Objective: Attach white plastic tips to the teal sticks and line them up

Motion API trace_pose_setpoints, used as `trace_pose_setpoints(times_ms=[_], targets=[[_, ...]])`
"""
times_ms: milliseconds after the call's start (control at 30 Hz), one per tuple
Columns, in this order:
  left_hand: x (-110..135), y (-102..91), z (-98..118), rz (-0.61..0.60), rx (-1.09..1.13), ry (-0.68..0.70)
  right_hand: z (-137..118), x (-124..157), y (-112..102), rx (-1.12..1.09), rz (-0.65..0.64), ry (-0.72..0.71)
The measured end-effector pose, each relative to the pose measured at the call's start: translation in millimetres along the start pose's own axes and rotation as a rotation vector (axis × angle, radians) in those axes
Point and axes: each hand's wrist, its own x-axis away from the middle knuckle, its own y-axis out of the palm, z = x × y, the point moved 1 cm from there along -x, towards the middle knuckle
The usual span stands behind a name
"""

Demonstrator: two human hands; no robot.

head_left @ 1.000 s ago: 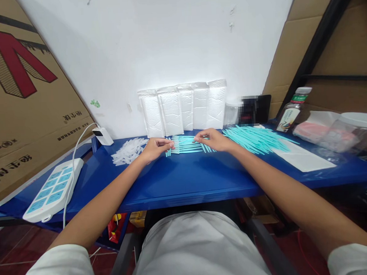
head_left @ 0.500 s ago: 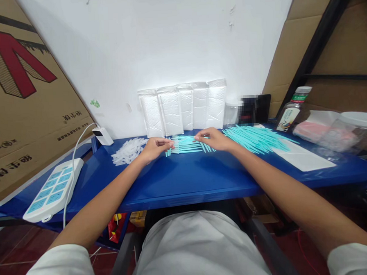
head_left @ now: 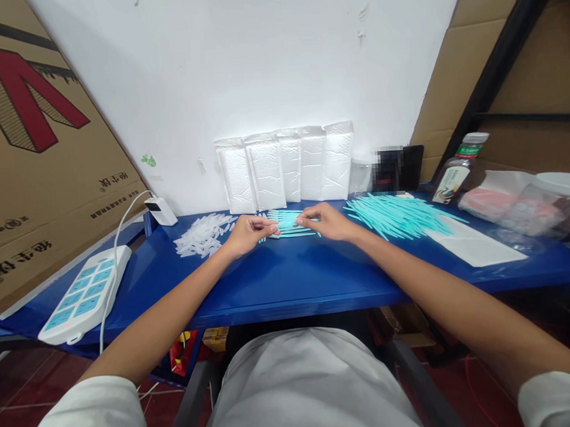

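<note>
My left hand (head_left: 251, 233) is closed in a pinch, thumb against fingers. What it holds is too small to make out. Opposite it, my right hand (head_left: 329, 222) pinches a thin turquoise stick (head_left: 290, 220) that points toward the left fingertips. Below both hands, a row of turquoise sticks (head_left: 295, 234) lies side by side on the blue table (head_left: 288, 270). Left of my left hand spreads a heap of short translucent white pieces (head_left: 201, 236). To the right of my right hand lies a large pile of loose turquoise sticks (head_left: 395, 215).
White padded packets (head_left: 266, 170) lean on the wall. A white power strip (head_left: 86, 294) with a cable is at the left, near a small white device (head_left: 161, 212). At the right are a white sheet (head_left: 482, 244), a bottle (head_left: 457, 172) and a clear jar (head_left: 564, 202).
Both hands have come closer together over the row of sticks. My left hand shifted right and my right hand slightly left. The heaps look the same.
</note>
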Motion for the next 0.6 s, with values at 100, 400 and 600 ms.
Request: trace_pose_setpoints(times_ms=[100,400,600], targets=[[3.5,3.0,10.6,0.077,-0.153,0.085,-2.7,-0.2,-0.9,-0.004,0.015,0.017],[3.5,15.2,23.3,0.128,-0.039,0.133,-14.8,1.9,7.3,-0.592,-0.027,0.271],[12.2,39.7,35.3,0.113,0.008,0.191,-25.0,6.2,37.9,-0.704,-0.226,0.285]])
